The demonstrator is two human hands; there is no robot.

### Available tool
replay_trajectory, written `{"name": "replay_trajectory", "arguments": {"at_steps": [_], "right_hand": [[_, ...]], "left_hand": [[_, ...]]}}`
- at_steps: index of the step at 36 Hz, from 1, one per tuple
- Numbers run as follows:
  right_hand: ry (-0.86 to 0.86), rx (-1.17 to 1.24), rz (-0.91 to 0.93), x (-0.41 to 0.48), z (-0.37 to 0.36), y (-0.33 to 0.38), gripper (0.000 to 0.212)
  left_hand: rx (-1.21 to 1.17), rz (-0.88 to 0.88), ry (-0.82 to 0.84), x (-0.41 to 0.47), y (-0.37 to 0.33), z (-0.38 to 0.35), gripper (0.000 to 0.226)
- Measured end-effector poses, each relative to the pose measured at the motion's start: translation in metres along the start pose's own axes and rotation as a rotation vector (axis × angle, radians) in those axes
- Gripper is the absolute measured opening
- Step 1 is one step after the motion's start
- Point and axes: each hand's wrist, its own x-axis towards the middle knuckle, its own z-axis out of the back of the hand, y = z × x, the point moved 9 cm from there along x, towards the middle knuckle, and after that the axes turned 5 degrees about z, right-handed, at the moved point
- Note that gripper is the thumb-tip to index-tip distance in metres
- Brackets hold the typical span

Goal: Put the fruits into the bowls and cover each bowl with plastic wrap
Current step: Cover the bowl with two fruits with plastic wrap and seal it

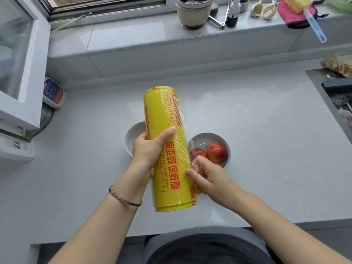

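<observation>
The left hand (147,149) is grasping the yellow wrap roll (168,147) above two white bowls (one (226,147) holding two red fruits (217,153)). The right hand (206,175) is pinching the loose film edge (187,147).

We see a yellow plastic wrap roll (165,119) printed with red lettering. The left bowl (131,136) and the right bowl (215,136) are plain white, the fruits (217,153) red-orange, and the bench (266,149) pale grey. The chain-link bracelet (124,199) is silver, and the cloth (297,14) is pink.
</observation>
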Motion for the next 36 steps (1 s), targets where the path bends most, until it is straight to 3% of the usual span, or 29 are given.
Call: {"name": "replay_trajectory", "arguments": {"at_steps": [5, 10, 13, 17, 19, 23, 36], "right_hand": [[-0.092, -0.102, 0.066, -0.001, 0.003, 0.008, 0.029], [-0.149, 0.208, 0.051, 0.005, 0.003, 0.005, 0.025], [-0.215, 0.408, 0.008, 0.008, 0.017, 0.000, 0.007], [-0.300, 0.451, -0.012, 0.008, 0.022, -0.003, 0.028], [-0.278, 0.476, -0.033, 0.010, 0.015, -0.005, 0.031], [-0.231, 0.540, -0.024, 0.008, 0.016, 0.000, 0.007], [-0.215, 0.504, -0.040, 0.002, 0.022, 0.009, 0.023]], "left_hand": [[0.045, -0.155, -0.088, 0.000, -0.009, 0.001, 0.067], [0.096, -0.192, 0.010, -0.005, -0.010, -0.006, 0.101], [0.090, -0.182, 0.150, -0.011, -0.002, -0.011, 0.087], [0.039, -0.144, 0.259, -0.013, -0.001, -0.016, 0.082], [0.037, -0.119, 0.265, -0.010, -0.001, -0.017, 0.083], [-0.042, -0.069, 0.281, -0.002, -0.001, -0.016, 0.073], [-0.075, 0.007, 0.378, 0.003, -0.002, -0.031, 0.068]]}}
